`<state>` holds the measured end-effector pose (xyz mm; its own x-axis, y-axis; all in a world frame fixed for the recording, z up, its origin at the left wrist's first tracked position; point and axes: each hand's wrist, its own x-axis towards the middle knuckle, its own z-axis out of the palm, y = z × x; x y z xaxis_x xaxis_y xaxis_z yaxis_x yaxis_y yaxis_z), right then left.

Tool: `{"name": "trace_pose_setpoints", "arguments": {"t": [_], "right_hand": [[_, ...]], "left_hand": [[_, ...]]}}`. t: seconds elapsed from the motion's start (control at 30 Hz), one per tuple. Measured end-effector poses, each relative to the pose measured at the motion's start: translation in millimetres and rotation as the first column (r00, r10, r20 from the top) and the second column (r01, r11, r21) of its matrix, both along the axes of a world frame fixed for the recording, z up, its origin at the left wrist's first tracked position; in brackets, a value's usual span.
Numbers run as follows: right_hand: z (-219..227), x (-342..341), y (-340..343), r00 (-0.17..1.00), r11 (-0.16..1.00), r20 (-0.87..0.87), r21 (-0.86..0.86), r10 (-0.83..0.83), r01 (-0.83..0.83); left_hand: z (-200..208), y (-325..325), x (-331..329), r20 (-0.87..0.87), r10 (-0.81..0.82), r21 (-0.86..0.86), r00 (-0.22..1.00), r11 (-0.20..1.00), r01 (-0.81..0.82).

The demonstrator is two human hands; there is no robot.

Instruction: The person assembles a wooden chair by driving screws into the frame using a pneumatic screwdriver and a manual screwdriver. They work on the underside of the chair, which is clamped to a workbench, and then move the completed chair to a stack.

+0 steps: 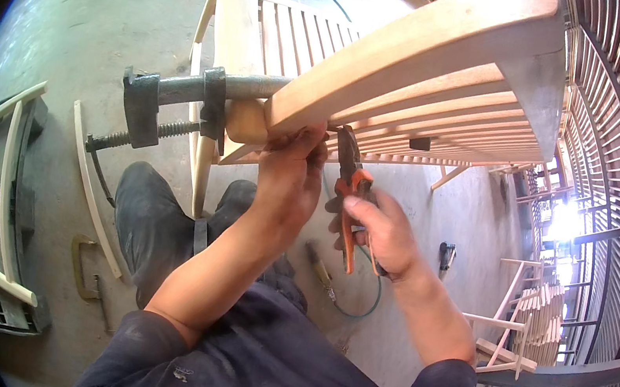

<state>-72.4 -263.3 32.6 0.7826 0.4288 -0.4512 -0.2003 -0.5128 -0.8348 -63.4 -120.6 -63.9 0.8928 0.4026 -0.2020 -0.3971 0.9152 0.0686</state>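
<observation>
as a person in a dark t-shirt faces a pale wooden frame with a thick curved rail and narrow slats, both bare hands meet at the rail's near end. the frame fills the upper middle of the view, just beyond the knees. the right hand is curled around metal pliers with orange-and-black handles, their nose pointing up beside the left fingers. the left hand has its fingertips bunched beneath the rail; whether they pinch something small cannot be told, nor whether the pliers bite on anything. to the left, a heavy dark metal screw clamp reaches across to the frame. because the pliers sit so near the left fingertips, a slip could nip the skin, and a careless twist against the bare wood might dent it. if a knee knocked the clamp's hanging rod, its hold could loosen and let the wood shift. on the grey concrete floor, a thin green hose lies between the forearms, where a foot might snag it.
</observation>
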Motion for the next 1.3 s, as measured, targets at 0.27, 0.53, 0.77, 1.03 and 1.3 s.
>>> {"name": "trace_pose_setpoints", "arguments": {"t": [0.27,0.53,0.77,1.03,1.3], "right_hand": [[13.1,11.4,-0.6,0.859,0.957,-0.511,0.236,-0.027,0.17],[9.3,13.6,0.3,0.833,0.966,-0.553,0.226,0.019,0.128],[-17.7,22.0,-9.0,0.962,0.982,-0.212,0.114,0.169,-0.148],[-82.0,41.3,-20.0,0.948,0.935,0.187,0.197,0.258,-0.293],[-145.3,99.2,-2.9,0.529,0.882,0.829,0.099,0.183,-0.46]], "left_hand": [[3.9,0.7,2.5,-0.044,0.045,-0.018,0.998,0.999,-0.045],[-2.3,-0.3,0.2,-0.013,-0.008,-0.027,1.0,1.0,0.007],[-6.0,0.4,1.0,-0.015,0.017,0.023,1.0,1.0,-0.017],[-6.9,-2.8,4.3,-0.006,0.073,0.104,0.997,0.992,-0.072],[-9.4,-3.4,8.4,0.112,0.072,0.171,0.991,0.981,-0.091]]}}
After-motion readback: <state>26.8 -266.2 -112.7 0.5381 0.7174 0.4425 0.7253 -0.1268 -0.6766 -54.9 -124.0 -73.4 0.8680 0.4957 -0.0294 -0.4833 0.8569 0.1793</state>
